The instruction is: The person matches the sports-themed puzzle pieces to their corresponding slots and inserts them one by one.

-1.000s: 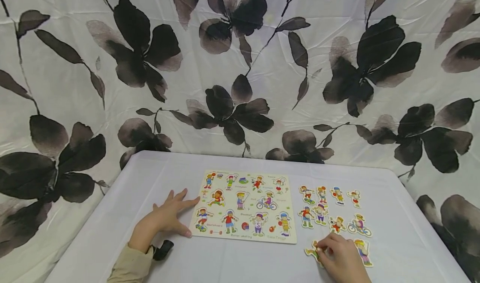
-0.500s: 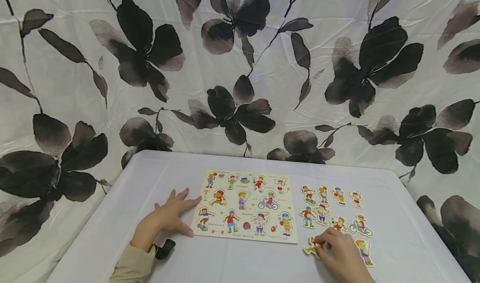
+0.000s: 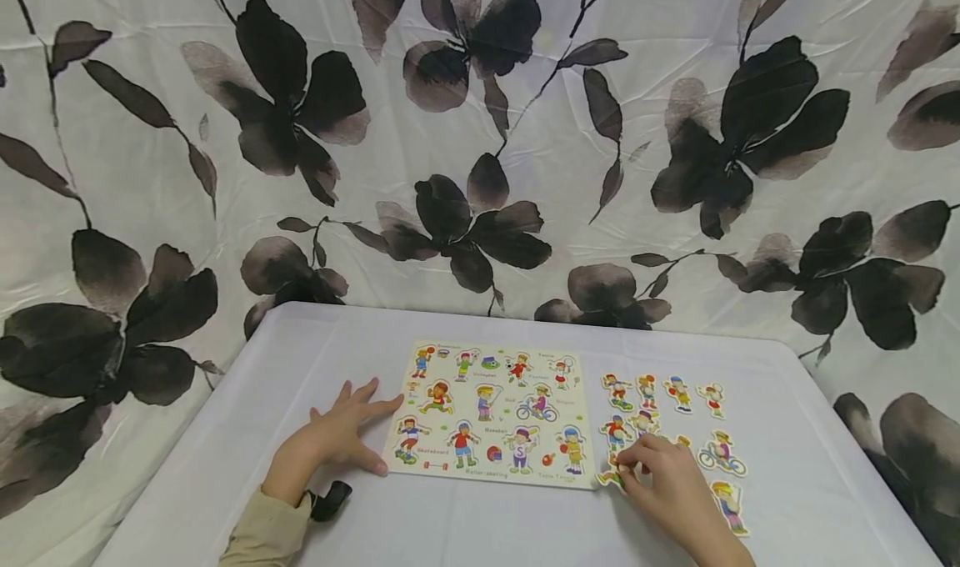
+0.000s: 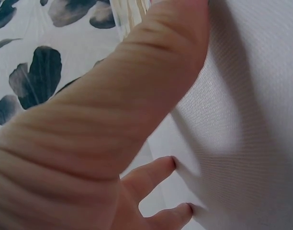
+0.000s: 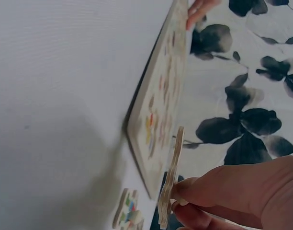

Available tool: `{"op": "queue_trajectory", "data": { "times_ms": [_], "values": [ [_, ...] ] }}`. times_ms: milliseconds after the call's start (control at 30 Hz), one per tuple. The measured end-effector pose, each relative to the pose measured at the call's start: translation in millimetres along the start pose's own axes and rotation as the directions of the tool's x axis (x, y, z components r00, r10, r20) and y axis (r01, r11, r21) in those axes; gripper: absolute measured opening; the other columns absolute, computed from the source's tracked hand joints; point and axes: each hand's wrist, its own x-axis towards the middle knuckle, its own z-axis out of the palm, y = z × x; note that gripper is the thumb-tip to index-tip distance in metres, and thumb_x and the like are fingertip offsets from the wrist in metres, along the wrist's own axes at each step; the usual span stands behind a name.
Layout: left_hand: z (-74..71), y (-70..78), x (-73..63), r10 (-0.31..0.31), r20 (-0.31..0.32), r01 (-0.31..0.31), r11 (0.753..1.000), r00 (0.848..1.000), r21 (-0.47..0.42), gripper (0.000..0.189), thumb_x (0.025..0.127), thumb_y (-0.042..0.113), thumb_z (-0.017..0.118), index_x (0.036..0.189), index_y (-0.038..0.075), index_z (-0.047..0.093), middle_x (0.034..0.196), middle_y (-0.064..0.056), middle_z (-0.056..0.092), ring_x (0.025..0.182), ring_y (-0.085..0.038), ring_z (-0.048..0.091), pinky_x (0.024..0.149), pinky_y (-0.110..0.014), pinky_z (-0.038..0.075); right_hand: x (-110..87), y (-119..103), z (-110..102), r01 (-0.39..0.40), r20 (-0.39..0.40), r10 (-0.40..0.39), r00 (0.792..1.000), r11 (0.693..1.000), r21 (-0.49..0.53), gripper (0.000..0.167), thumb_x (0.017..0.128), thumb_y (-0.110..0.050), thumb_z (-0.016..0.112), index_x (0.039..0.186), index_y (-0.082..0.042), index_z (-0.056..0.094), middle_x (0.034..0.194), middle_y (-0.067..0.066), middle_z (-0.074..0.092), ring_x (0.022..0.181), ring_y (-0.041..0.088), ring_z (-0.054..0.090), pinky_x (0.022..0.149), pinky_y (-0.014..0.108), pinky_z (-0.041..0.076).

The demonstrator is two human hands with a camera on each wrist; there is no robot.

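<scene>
My right hand [image 3: 667, 484] pinches a flat wooden puzzle piece [image 3: 610, 477] of a running child between thumb and fingers. In the right wrist view the puzzle piece [image 5: 169, 182] shows edge-on, lifted off the table near a corner of the puzzle board. The cream puzzle board [image 3: 465, 434], printed with several sporting children, lies flat at the middle of the table. Spread fingers of my left hand [image 3: 337, 434] touch the board's left edge. In the left wrist view, the thumb of the left hand [image 4: 113, 110] hides most of the board.
Several loose puzzle pieces lie in rows right of the board, among them a cyclist piece [image 3: 722, 454] and a golfer piece [image 3: 727, 507]. A white cloth covers the table [image 3: 450, 525]. Behind it hangs a floral curtain [image 3: 480, 133].
The right hand has lifted the runner piece from the bottom row and carried it up and left, toward the board's lower right corner. The left hand stays at the board's edge.
</scene>
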Motion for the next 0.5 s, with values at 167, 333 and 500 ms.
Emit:
{"op": "queue_trajectory", "data": {
  "times_ms": [167,333,500],
  "values": [
    [-0.4,1.1,0.0,0.001,0.003,-0.001,1.000,1.000,0.002,0.107,0.052,0.043,0.094,0.147,0.024,0.050,0.160,-0.025,0.019,0.143,-0.058,0.002,0.092,-0.089,0.002,10.0,-5,2,0.037,-0.008,-0.036,0.999,0.998,0.044,0.027,0.062,0.004,0.083,0.072,-0.019,0.072,0.072,-0.018,0.057,0.064,0.000,0.051,0.060,0.023,0.041],
    [-1.5,2.0,-1.4,0.000,0.003,0.000,1.000,1.000,0.000,0.106,0.053,0.042,0.094,0.147,0.023,0.050,0.160,-0.025,0.019,0.143,-0.058,0.001,0.092,-0.089,0.001,19.7,-14,4,0.050,0.009,-0.051,0.999,0.995,0.083,0.027,0.064,0.006,0.083,0.071,-0.018,0.071,0.073,-0.018,0.056,0.066,0.001,0.052,0.062,0.026,0.041],
    [-1.0,2.3,-1.5,0.000,0.006,0.000,1.000,1.000,-0.004,0.106,0.053,0.042,0.094,0.147,0.023,0.050,0.160,-0.025,0.019,0.143,-0.058,0.001,0.092,-0.089,0.001,29.8,-22,7,0.089,0.009,-0.090,0.996,0.993,0.076,0.025,0.064,0.006,0.082,0.071,-0.015,0.071,0.071,-0.014,0.057,0.065,0.004,0.052,0.063,0.028,0.043]
  ]
}}
